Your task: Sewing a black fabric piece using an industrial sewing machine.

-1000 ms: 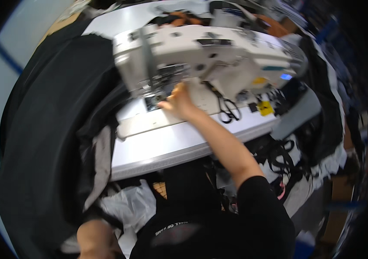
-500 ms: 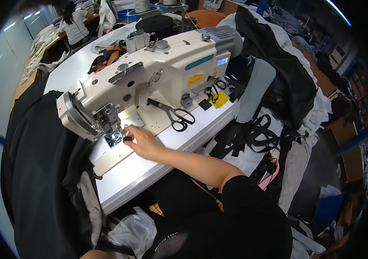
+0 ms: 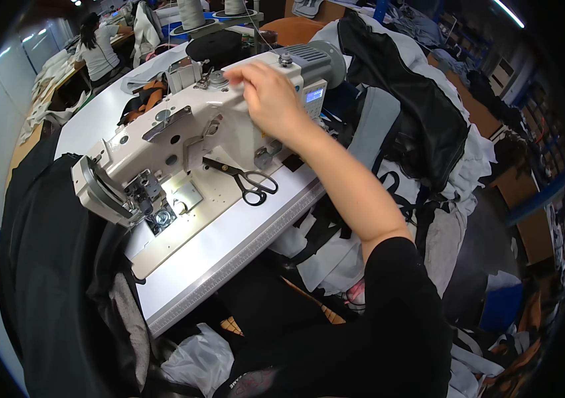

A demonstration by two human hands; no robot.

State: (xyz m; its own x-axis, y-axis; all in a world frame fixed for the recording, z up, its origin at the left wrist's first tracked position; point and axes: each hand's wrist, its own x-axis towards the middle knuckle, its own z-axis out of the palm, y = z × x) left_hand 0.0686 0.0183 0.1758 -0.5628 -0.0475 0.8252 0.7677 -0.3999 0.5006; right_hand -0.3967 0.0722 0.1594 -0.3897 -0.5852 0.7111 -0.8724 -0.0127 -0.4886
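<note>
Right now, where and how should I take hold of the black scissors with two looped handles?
I'd grip the handle loops of the black scissors, coming from the person's front right: the loops splay toward the near edge of the white tabletop, while the blades point left and away, toward the white sewing machine.

Head-worn fisheye, looking down over a sewing machine (image 3: 222,109)

The wide view faces forward and steeply down from the wearer's head. A black sleeve (image 3: 398,285) is close to the lens at lower right. The machine and its white surface (image 3: 196,262) are near, left of centre, the front edge slanting up rightward. A seated co-worker (image 3: 100,56) appears small and farther off at upper left. Black corners ring the frame.
</note>
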